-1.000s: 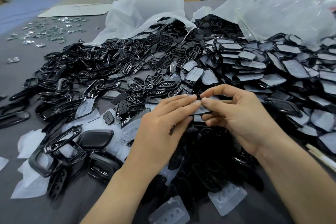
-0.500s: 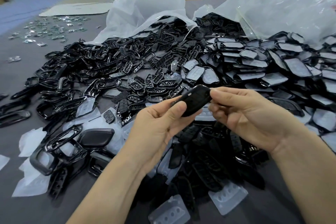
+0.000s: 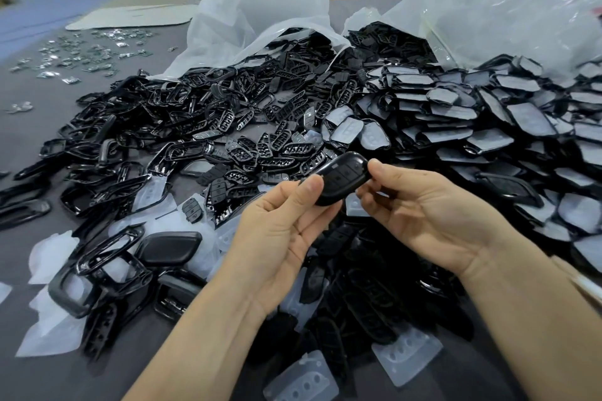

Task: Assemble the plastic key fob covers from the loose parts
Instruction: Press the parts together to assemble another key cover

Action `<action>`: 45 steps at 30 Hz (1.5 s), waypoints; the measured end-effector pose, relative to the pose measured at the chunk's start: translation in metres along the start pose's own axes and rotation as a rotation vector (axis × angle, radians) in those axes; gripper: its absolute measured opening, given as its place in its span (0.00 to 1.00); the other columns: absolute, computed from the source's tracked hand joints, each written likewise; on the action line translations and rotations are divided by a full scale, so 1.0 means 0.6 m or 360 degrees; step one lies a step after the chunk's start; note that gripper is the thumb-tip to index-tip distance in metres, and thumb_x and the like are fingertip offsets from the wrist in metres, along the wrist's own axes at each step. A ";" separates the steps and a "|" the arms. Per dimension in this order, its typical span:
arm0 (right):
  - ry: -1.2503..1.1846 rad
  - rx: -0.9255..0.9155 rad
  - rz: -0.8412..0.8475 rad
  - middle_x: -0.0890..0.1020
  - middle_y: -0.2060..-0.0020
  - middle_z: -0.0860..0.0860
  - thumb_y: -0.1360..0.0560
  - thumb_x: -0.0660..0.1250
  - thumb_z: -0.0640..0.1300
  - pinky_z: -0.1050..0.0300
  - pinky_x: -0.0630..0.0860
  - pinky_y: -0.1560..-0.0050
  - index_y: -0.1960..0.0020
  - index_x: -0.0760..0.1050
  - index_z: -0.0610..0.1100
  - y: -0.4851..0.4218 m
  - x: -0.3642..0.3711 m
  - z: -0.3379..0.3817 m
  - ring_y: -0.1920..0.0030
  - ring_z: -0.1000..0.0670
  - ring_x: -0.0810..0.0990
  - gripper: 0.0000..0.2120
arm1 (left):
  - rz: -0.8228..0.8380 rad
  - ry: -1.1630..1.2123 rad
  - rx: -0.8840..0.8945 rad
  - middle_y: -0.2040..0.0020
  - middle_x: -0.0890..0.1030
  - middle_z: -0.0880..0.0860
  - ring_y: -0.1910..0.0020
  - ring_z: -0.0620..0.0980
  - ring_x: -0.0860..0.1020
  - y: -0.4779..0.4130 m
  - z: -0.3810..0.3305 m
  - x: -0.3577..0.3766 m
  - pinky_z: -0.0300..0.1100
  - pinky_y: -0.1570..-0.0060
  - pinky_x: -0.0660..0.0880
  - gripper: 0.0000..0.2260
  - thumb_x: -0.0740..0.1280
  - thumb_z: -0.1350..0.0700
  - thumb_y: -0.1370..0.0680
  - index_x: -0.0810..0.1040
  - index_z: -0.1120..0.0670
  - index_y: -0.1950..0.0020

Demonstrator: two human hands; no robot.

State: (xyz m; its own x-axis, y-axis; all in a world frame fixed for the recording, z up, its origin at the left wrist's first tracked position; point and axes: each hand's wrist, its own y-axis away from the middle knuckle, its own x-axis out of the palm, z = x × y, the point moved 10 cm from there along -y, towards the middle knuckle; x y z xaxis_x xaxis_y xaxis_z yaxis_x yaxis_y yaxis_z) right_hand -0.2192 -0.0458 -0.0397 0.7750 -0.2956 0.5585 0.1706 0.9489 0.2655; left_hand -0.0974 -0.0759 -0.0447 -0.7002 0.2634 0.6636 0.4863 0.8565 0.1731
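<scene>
Nearest, below both wrists, two clear pads lie on the grey table, one under each forearm, beside a dark heap of parts too tangled to count.

Both hands are raised over that heap, palms up, and together they hold one black fob. The left hand pinches its near end, thumb on top and fingers curled beneath. The right hand grips the far end, thumb on the edge; its fingers are mostly hidden behind the fob. The fob's face seems to carry three button marks, though they are blurred.

Left of the left hand lie one matte black shell, a few glossy frames and white film scraps.

Beyond the hands the parts are past counting: frames heaped to the left, slotted plates straight ahead, and film-covered backs to the right.

Behind these heaps two clear bags lie open. Far left are scattered small metal bits and one pale board.
</scene>
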 end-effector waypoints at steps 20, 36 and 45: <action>-0.0189 -0.0077 0.0076 0.82 0.68 0.50 0.34 0.68 0.40 0.66 0.78 0.65 0.67 0.83 0.40 0.004 0.021 -0.008 0.68 0.57 0.81 0.07 | -0.0037 0.0192 0.0076 0.60 0.85 0.56 0.61 0.49 0.85 -0.002 0.002 -0.005 0.40 0.59 0.81 0.08 0.71 0.60 0.37 0.77 0.58 0.60; -0.0495 -0.0032 -0.0123 0.82 0.59 0.43 0.37 0.68 0.35 0.68 0.78 0.66 0.59 0.79 0.32 0.004 0.003 -0.014 0.62 0.52 0.83 0.09 | -0.0014 -0.0015 0.0333 0.60 0.85 0.59 0.62 0.52 0.85 0.005 -0.033 0.000 0.41 0.60 0.81 0.14 0.68 0.63 0.34 0.73 0.56 0.49; -0.0426 -0.0074 -0.0093 0.84 0.63 0.45 0.37 0.67 0.36 0.71 0.76 0.69 0.67 0.82 0.35 0.010 0.013 -0.004 0.66 0.54 0.84 0.06 | 0.0049 0.0045 0.0319 0.58 0.85 0.58 0.60 0.52 0.85 0.006 -0.034 0.001 0.44 0.54 0.81 0.14 0.69 0.62 0.34 0.74 0.54 0.49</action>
State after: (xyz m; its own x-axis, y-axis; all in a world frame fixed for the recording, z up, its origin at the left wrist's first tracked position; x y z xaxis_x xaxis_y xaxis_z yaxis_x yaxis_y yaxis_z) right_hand -0.2106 -0.0423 -0.0354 0.5760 -0.3626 0.7326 0.2428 0.9317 0.2703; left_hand -0.0858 -0.0816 -0.0288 -0.6703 0.2805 0.6870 0.3914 0.9202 0.0062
